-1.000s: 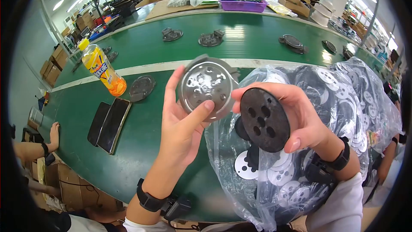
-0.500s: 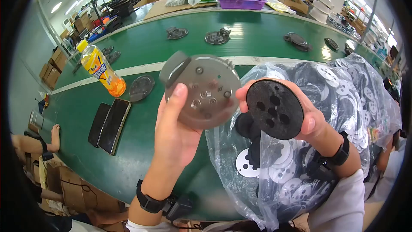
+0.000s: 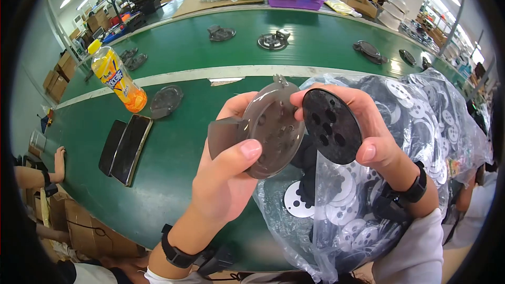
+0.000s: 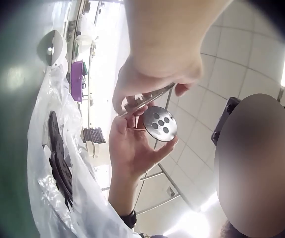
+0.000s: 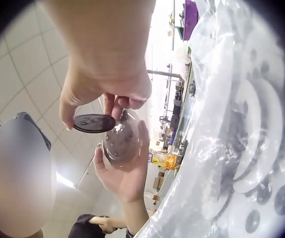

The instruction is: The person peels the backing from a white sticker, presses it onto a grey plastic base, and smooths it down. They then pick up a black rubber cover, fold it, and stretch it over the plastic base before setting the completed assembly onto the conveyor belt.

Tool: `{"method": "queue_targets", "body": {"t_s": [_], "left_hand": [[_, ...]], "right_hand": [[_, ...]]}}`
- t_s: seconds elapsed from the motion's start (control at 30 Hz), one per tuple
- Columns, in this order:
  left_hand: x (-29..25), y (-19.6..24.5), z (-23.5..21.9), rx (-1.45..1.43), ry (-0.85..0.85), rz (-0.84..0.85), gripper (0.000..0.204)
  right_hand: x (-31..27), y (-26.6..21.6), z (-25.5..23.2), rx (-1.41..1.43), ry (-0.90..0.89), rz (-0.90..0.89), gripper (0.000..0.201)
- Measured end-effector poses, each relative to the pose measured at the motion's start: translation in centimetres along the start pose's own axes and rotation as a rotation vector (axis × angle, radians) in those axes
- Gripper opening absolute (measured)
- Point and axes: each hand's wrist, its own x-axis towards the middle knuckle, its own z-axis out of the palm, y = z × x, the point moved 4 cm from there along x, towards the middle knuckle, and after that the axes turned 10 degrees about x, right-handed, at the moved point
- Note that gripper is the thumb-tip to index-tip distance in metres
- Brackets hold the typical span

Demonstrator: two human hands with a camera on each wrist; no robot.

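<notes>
My left hand (image 3: 223, 184) grips a smoky translucent round plastic cover (image 3: 276, 131) with a flat tab at its left, the thumb pressed on its near rim. The cover stands tilted, its inner side with small raised rings turned toward the right. Close beside it, my right hand (image 3: 376, 131) holds a black disc (image 3: 331, 126) with several round holes by its edge, between thumb and fingers. The right fingertips are right at the cover's rim. In the left wrist view the disc (image 4: 160, 124) shines silvery; in the right wrist view its other face (image 5: 94, 123) shows raised marks.
A clear plastic bag (image 3: 415, 108) of white and black holed discs lies under my right arm. On the green table are two phones (image 3: 131, 150), a drink bottle (image 3: 118, 79) and another smoky cover (image 3: 167, 101). More covers (image 3: 273, 40) lie on the green surface beyond the pale strip.
My left hand has turned the cover over from its glossy side and tilted it, its tab now at the left. The right hand still holds the black disc, slightly shifted, closer to the cover.
</notes>
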Motion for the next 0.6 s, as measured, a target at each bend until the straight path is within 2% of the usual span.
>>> {"method": "queue_targets", "body": {"t_s": [0.07,0.13,0.17,0.2,0.27,0.3,0.33,0.4,0.43,0.6], "left_hand": [[0.0,-0.2,0.3,-0.001,0.005,-0.010,0.053],[0.1,-0.1,0.5,0.023,0.077,0.036,0.047],[0.1,-0.2,0.6,0.015,0.076,0.049,0.047],[0.1,-0.3,0.6,0.044,0.109,0.112,0.044],[-0.1,-0.4,0.6,0.065,0.141,0.176,0.041],[-0.3,-0.3,0.4,0.068,0.146,0.192,0.039],[-0.5,-0.1,0.3,0.071,0.151,0.209,0.038],[-0.7,0.0,0.2,0.060,0.144,0.217,0.036],[-0.9,0.0,0.2,0.057,0.144,0.223,0.034],[-1.3,-0.2,0.7,-0.057,0.156,0.161,0.033]], "right_hand": [[0.0,-0.1,-0.3,0.000,0.010,-0.020,0.070],[0.0,-0.9,-0.5,-0.211,-0.012,-0.139,0.071],[-0.1,-1.4,-0.5,-0.355,0.010,-0.130,0.086],[-0.1,-2.0,0.0,-0.368,0.002,-0.130,0.086],[-0.5,-3.2,1.5,-0.976,-0.063,-0.323,0.086],[-0.7,-3.2,1.9,-1.040,-0.011,-0.449,0.083],[-0.6,-2.9,1.9,-1.045,-0.011,-0.448,0.083],[-1.0,-3.3,2.1,-1.158,0.059,-0.637,0.076],[-0.9,-3.5,2.4,-1.204,0.050,-0.675,0.073],[-0.8,-2.9,2.5,-1.239,0.007,-0.660,0.077]]}}
